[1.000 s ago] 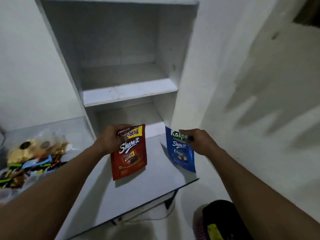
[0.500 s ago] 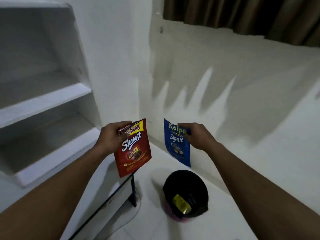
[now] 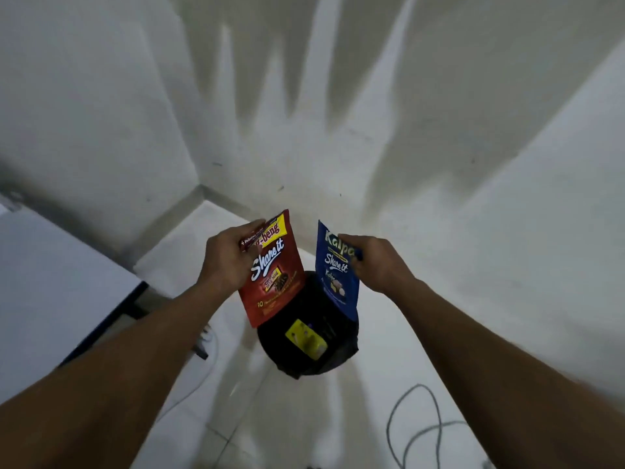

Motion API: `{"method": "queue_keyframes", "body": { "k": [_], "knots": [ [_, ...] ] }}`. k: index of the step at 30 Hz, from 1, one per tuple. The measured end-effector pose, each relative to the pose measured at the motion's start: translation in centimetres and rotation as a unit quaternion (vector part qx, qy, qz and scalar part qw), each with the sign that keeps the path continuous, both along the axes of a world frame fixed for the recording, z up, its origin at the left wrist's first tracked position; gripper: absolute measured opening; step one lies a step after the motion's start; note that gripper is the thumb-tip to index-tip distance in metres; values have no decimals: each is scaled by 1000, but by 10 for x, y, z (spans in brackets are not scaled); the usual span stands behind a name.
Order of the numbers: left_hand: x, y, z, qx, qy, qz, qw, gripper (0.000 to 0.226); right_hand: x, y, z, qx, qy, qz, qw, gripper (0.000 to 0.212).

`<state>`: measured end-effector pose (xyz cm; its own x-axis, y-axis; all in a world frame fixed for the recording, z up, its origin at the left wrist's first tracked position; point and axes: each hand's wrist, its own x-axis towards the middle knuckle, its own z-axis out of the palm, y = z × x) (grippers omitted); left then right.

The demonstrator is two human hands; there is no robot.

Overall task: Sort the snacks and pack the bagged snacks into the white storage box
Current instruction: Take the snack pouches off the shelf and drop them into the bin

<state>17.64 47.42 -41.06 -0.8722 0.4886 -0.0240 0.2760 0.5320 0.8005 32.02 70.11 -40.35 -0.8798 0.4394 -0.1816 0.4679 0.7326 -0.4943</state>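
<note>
Now the left hand (image 3: 225, 262) pinches a red snack bag (image 3: 275, 275) by its top edge, and the right hand (image 3: 375, 265) grips a blue snack bag (image 3: 336, 282); both bags hang above a black bin (image 3: 311, 340) on the white floor (image 3: 338, 418), beside a white surface (image 3: 61, 299).

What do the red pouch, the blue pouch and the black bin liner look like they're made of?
Red pouch: likely printed plastic film, slightly glossy, flat sealed edges. Blue pouch: seemingly the same film. Black bin liner: probably thin plastic, crumpled with faint sheen.
</note>
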Motion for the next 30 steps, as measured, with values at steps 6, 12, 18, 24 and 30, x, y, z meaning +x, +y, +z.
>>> {"method": "queue_keyframes", "body": {
  "k": [6,12,18,24,30],
  "knots": [
    [7,51,-123,-52,2,29,998,44,-1,32,-119,-25,-11,-24,999,54],
    [25,78,-216,-80,-36,58,994,45,-3,38,-217,-34,-33,-17,999,48],
    [45,80,-250,-78,-138,67,985,59,8,35,-241,-16,-78,-11,997,48],
    [40,52,-184,-146,-65,23,987,61,1,28,-176,36,-72,57,995,34],
    [19,4,-52,-207,28,12,978,62,-29,-10,-45,98,-50,125,986,48]
  ]
}}
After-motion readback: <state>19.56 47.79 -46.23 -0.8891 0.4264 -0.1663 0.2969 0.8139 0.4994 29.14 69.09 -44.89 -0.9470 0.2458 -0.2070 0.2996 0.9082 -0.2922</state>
